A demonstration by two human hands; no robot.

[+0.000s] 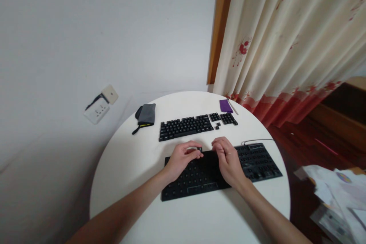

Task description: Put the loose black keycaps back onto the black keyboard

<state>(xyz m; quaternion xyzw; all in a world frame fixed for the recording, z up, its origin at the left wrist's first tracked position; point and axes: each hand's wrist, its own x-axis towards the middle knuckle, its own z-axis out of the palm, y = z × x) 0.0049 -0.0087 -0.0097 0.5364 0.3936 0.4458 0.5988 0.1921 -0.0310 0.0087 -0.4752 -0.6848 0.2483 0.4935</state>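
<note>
The left hand [183, 158] sits over the far edge of the near black keyboard [257, 164], thumb and fingers drawn narrow around a small black piece [198, 148]. The right hand [228, 160] rests just beside it on the middle of the same board with its fingers curled under, and I cannot tell whether it holds anything. The pinch looks light and works only at the fingertips, so the main risk is that the small black piece slips or springs loose. On the smooth white counter [128, 167] it could skid toward the round edge and drop to the floor. A piece going far would land among the loose keycaps [185, 126] laid out in rows, and it could knock them out of order. A forearm or sleeve swung far would scatter those rows too. The right hand's weight could rock the keyboard and spoil the left hand's aim, while hard sideways force could bend whatever the piece sits on. The cable [257, 140] loops off the right far corner near the counter edge, and a snag there would drag the board. The grey pouch [146, 114] and purple cloth [225, 105] lie well apart.
</note>
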